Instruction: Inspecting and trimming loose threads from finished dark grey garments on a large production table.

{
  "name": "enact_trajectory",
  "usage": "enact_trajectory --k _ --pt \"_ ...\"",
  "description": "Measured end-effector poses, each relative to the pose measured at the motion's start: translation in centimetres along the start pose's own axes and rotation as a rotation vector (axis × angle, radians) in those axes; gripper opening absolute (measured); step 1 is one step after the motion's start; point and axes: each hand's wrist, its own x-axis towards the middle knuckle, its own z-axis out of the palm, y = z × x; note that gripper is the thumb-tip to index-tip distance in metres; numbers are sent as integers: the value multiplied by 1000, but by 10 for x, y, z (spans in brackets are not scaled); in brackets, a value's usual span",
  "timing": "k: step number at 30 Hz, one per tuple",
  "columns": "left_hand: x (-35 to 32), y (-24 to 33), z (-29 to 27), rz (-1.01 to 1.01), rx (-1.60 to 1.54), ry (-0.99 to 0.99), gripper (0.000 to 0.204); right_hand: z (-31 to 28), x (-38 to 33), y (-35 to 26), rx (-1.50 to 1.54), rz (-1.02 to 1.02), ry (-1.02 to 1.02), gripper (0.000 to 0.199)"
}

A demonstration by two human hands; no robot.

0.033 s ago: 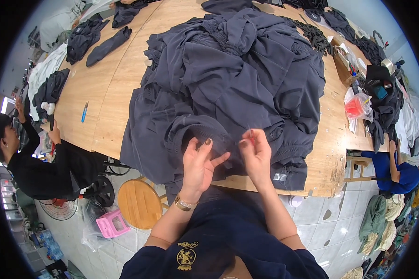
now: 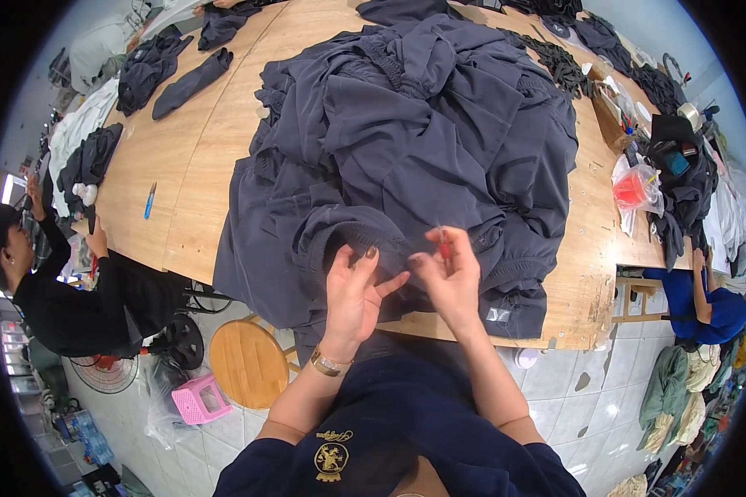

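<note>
A dark grey garment with a gathered elastic edge (image 2: 352,217) lies at the near side of a big heap of the same cloth (image 2: 414,132). My left hand (image 2: 352,290), palm turned up, has its fingertips curled at that edge, and its thumb sticks out to the right. Just to the right, my right hand (image 2: 454,277) holds a small red-handled tool (image 2: 445,248) with a thin tip. The tip is blurred, so its exact kind is unclear. The right fingertips are close to the cloth; whether the tool touches it cannot be told.
A blue-handled cutter (image 2: 151,200) lies on the wooden table (image 2: 199,207) to the left. At the right stand a cup with red drink in a plastic bag (image 2: 632,192) and piled clothes. A round stool (image 2: 249,364) is at the near left. Co-workers sit at both sides.
My right hand has shifted slightly left, its thumb coming down and leftward. More of the red tool shows between its fingers. My left hand and the garment stay in place.
</note>
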Motion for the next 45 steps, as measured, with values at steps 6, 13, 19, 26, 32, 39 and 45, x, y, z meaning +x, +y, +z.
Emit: enact_trajectory --k 6,13,19,26,32,39,45 --pt "2 -4 -4 22 29 13 22 3 -4 8 -458 -451 -92 28" --pt "5 0 -6 9 -17 65 34 -9 -23 -2 -377 -430 -275 21" --pt "5 8 -3 -24 -12 43 27 -33 -20 -7 -172 -199 18 8" --pt "2 7 -2 -22 40 -26 26 -25 -6 1 -640 -316 -128 25" --pt "-1 7 -1 27 69 -47 28 -21 -8 8 -755 -433 -152 25" --pt "-2 7 1 36 97 -74 30 -20 -6 5 -764 -454 -167 25" --pt "-2 4 2 55 121 -86 32 -18 -5 3 -762 -456 -173 25"
